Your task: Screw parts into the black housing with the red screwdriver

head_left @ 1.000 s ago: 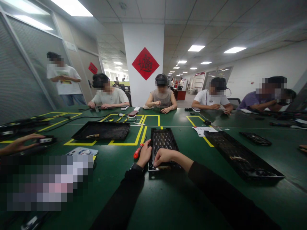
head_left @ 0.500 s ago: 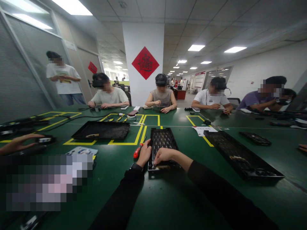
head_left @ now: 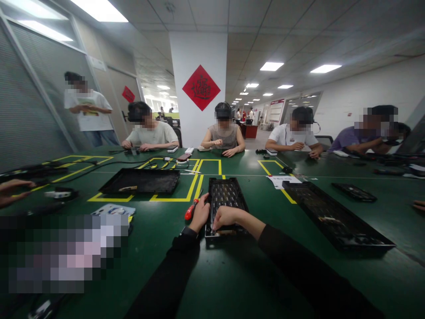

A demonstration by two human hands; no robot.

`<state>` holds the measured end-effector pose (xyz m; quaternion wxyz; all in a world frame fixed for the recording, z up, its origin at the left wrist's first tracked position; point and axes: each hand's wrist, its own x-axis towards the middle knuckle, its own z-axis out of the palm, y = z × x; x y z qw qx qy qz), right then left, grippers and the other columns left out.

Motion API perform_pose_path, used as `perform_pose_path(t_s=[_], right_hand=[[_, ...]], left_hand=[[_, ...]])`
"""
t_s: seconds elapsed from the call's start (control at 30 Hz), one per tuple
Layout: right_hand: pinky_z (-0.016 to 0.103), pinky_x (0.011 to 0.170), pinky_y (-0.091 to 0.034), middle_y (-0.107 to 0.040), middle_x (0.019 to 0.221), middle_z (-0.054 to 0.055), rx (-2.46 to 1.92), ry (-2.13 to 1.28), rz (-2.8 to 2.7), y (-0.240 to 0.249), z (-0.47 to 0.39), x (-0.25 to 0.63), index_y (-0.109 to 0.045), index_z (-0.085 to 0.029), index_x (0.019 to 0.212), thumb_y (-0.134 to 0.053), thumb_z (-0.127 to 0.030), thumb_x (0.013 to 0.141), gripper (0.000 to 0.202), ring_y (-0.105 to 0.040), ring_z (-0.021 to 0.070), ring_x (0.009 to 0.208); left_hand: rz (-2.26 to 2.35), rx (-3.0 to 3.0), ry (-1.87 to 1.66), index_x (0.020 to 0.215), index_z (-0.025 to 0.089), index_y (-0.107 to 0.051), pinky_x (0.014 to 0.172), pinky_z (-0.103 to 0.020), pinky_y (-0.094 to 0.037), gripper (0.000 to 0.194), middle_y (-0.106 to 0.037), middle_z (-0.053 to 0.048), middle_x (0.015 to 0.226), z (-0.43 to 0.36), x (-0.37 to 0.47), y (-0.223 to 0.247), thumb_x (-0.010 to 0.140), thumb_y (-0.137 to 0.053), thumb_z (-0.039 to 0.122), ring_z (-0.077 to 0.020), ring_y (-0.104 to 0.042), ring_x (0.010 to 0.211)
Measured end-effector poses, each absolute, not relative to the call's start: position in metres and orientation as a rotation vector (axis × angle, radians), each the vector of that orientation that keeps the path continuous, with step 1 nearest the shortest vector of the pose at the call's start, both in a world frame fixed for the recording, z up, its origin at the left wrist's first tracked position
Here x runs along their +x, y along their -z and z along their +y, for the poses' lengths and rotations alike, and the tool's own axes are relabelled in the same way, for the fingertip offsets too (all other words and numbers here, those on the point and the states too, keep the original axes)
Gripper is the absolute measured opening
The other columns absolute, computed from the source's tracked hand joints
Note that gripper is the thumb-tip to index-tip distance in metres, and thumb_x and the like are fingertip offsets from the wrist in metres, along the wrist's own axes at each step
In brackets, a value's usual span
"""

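Observation:
A long black tray (head_left: 229, 188) with rows of small pale marks lies in front of me, its short end towards me. My left hand (head_left: 200, 213) is closed along its left edge, thumb on the rim. Over the near left corner, my right hand (head_left: 226, 217) is bent down in a pinch. What its fingertips hold, if anything, is too small to make out. Just under that hand, a brownish strip (head_left: 227, 232) shows at the tray's near end. A screwdriver (head_left: 190, 211) with a red handle rests on the table left of my left hand.
Another black tray (head_left: 142, 181) lies at the left, and a long one (head_left: 341, 217) at the right by a white paper (head_left: 280, 180). A co-worker's hand (head_left: 13, 192) shows at the left edge. Several people sit across the green table (head_left: 232, 274).
My hands and the black tray have stayed almost still. At the left edge, the co-worker's hand has drawn back left, away from the dark object with the white label.

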<state>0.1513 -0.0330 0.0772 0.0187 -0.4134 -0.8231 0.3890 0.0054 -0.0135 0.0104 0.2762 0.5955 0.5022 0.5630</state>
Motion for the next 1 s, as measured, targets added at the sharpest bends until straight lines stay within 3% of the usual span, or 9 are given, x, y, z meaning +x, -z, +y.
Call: perform_pose_path(t_s=[0.23, 0.4, 0.57, 0.73, 0.83, 0.93, 1.0], right_hand=[[0.018, 0.062, -0.042, -0.07, 0.075, 0.001, -1.234, -1.076, -2.527, -0.095, -0.036, 0.171, -0.073, -0.017, 0.082, -0.068, -0.025, 0.062, 0.022, -0.06, 0.0127, 0.067], [0.019, 0.051, -0.037, -0.068, 0.063, 0.001, -1.344, -0.918, -2.552, -0.104, -0.054, 0.188, -0.074, -0.016, 0.071, -0.068, -0.018, 0.059, 0.014, -0.056, 0.0123, 0.057], [0.019, 0.048, -0.035, -0.064, 0.058, 0.001, -1.406, -0.883, -2.541, -0.101, -0.067, 0.196, -0.073, -0.016, 0.065, -0.068, -0.02, 0.061, 0.008, -0.055, 0.0118, 0.053], [0.021, 0.059, -0.04, -0.064, 0.076, 0.003, -1.334, -0.73, -2.444, -0.108, -0.069, 0.19, -0.07, -0.016, 0.087, -0.06, -0.021, 0.072, 0.019, -0.056, 0.0123, 0.067], [0.024, 0.071, -0.043, -0.06, 0.096, 0.005, -1.157, -0.355, -2.371, -0.115, -0.078, 0.177, -0.062, -0.018, 0.103, -0.055, -0.017, 0.076, 0.028, -0.055, 0.0137, 0.08], [0.028, 0.081, -0.043, -0.048, 0.122, 0.006, -0.965, 0.061, -2.374, -0.121, -0.088, 0.156, -0.044, -0.025, 0.126, -0.05, -0.011, 0.078, 0.05, -0.05, 0.0167, 0.098], [0.031, 0.084, -0.042, -0.04, 0.131, 0.005, -0.925, 0.272, -2.377, -0.126, -0.088, 0.144, -0.038, -0.028, 0.13, -0.046, -0.008, 0.08, 0.054, -0.048, 0.018, 0.1]], left_hand=[[1.395, 1.672, -1.501, 0.122, 0.014, -0.045, 0.103, -0.038, -0.033, 0.053, -0.049, -0.01, 0.126, -0.019, 0.008, -0.016, 0.071, -0.039, 0.006, -0.0192, -0.045, 0.117], [1.618, 2.074, -1.551, 0.12, 0.017, -0.046, 0.104, -0.037, -0.03, 0.047, -0.044, -0.009, 0.13, -0.042, 0.01, -0.046, 0.074, -0.039, 0.008, -0.0201, -0.037, 0.123], [2.322, 2.136, -1.293, 0.116, 0.014, -0.047, 0.091, -0.042, -0.038, 0.039, -0.049, -0.015, 0.118, -0.061, -0.005, -0.058, 0.078, -0.044, 0.02, -0.0281, -0.044, 0.112], [2.501, 2.035, -0.838, 0.093, 0.011, -0.056, 0.074, -0.037, -0.044, 0.025, -0.059, -0.015, 0.087, -0.06, -0.026, -0.047, 0.08, -0.044, 0.029, -0.0275, -0.057, 0.088], [2.462, 1.867, -1.091, 0.095, 0.012, -0.054, 0.071, -0.033, -0.044, 0.026, -0.06, -0.014, 0.085, -0.056, -0.03, -0.055, 0.083, -0.041, 0.03, -0.0235, -0.059, 0.081], [2.24, 1.63, -1.539, 0.103, 0.015, -0.051, 0.063, -0.029, -0.044, 0.031, -0.062, -0.009, 0.082, -0.061, -0.021, -0.076, 0.083, -0.042, 0.037, -0.0197, -0.06, 0.071], [2.02, 1.639, -1.721, 0.098, 0.016, -0.052, 0.062, -0.028, -0.044, 0.03, -0.062, -0.005, 0.078, -0.072, -0.007, -0.091, 0.08, -0.047, 0.039, -0.018, -0.059, 0.068]])
